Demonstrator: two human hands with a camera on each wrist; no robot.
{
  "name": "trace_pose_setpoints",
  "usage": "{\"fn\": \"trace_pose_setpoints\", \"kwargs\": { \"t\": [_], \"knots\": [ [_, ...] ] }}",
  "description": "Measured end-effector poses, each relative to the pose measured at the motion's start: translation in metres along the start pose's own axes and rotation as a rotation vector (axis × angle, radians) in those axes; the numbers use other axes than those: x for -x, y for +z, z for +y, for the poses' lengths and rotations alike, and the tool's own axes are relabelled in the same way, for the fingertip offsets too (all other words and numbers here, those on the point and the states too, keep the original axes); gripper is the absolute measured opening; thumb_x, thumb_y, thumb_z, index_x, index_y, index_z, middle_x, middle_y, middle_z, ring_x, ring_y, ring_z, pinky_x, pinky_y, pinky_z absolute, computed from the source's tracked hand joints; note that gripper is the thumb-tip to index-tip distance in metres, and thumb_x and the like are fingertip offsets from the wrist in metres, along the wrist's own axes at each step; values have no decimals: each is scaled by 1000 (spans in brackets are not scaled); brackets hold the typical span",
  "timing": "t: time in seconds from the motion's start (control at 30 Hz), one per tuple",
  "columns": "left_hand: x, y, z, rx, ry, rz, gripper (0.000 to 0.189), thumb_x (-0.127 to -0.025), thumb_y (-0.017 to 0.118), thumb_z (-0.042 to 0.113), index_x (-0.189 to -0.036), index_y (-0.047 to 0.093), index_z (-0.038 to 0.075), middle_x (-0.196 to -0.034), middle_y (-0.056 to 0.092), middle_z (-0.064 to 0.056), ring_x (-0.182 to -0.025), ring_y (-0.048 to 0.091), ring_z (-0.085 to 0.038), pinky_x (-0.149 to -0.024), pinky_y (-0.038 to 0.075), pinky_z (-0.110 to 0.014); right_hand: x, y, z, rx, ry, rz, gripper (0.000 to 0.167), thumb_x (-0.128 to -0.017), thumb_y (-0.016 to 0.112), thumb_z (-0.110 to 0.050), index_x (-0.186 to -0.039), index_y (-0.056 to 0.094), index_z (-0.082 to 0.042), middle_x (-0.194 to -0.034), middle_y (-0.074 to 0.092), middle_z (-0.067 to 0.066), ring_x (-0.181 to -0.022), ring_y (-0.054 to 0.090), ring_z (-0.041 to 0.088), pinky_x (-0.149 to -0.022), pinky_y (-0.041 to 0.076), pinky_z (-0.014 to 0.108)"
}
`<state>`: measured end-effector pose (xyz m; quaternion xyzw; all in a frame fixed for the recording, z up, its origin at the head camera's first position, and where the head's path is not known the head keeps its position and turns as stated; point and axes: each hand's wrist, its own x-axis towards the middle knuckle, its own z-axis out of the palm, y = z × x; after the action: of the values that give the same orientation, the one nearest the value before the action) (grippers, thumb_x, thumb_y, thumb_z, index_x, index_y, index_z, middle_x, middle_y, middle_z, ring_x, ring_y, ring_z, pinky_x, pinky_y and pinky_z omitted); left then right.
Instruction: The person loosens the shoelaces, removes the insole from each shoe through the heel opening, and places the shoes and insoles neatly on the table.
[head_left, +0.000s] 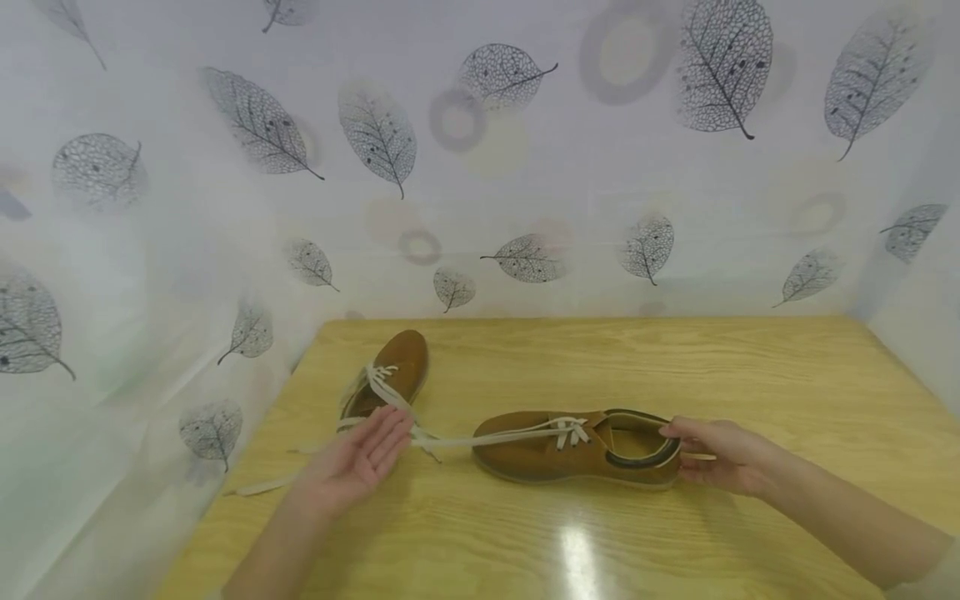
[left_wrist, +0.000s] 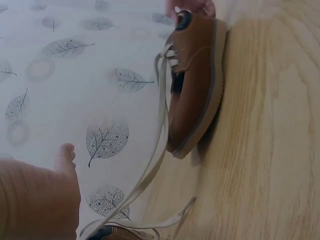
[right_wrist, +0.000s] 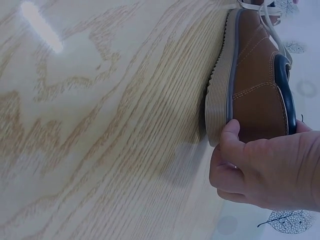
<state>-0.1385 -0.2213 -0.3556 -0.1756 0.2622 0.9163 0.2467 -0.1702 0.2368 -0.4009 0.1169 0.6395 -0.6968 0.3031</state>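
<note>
A brown lace-up shoe (head_left: 525,450) with a dark collar lies sideways near the table's middle, toe to the left. My right hand (head_left: 723,457) grips its heel; in the right wrist view, fingers (right_wrist: 231,131) press by the sole edge. The shoe's cream laces (head_left: 450,442) stretch left over the toe toward the other shoe. My left hand (head_left: 352,467) is palm up with fingers extended, beside those laces; whether it touches them is unclear. Just behind it sits a second brown shoe (head_left: 408,367), toe pointing away, its opening partly hidden by laces and my hand.
Both shoes rest on a light wood-grain table (head_left: 787,375). Loose lace ends (head_left: 262,485) trail over the table at the left. A pale, leaf-printed curtain (head_left: 555,183) borders the table at the back and both sides.
</note>
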Motion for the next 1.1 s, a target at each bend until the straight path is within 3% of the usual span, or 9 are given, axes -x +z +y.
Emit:
{"fn": "trace_pose_setpoints", "kwargs": {
  "t": [0.1,0.43,0.6,0.7,1.1],
  "knots": [
    [-4,-2,-4,-82,-42,-71,27,-101,43,14,-105,68,4,-114,67,-11,-106,65,-20,-105,39,-26,1,-1,0,3,1,-3,15,-91,55,-17,-85,68,-12,-110,41,12,-95,50,20,-81,51,29],
    [-20,0,-20,-226,-161,-159,27,-102,38,11,-111,61,-2,-112,66,-17,-108,64,-24,-108,34,-30,1,-1,1,9,-2,-13,21,-94,52,-21,-86,70,-14,-113,36,14,-97,50,22,-81,51,30],
    [-30,5,-29,-326,-206,-177,39,-102,37,9,-137,33,-9,-112,66,-17,-108,64,-23,-106,37,-32,1,-1,1,10,-2,-12,20,-93,53,-20,-84,70,-14,-107,42,11,-95,51,20,-81,51,29],
    [-39,10,-35,-375,-220,-182,50,-102,39,8,-143,18,-11,-109,67,-16,-105,65,-23,-103,41,-32,0,-2,1,12,0,-7,20,-93,53,-20,-84,70,-15,-105,42,10,-94,50,20,-81,51,29],
    [-74,34,-70,-552,-257,-143,42,-99,45,7,-136,38,-11,-102,70,-13,-95,68,-21,-95,49,-32,-2,-2,1,-2,16,3,12,-90,59,-19,-84,68,-13,-100,47,7,-92,53,19,-79,53,27]
  ]
}}
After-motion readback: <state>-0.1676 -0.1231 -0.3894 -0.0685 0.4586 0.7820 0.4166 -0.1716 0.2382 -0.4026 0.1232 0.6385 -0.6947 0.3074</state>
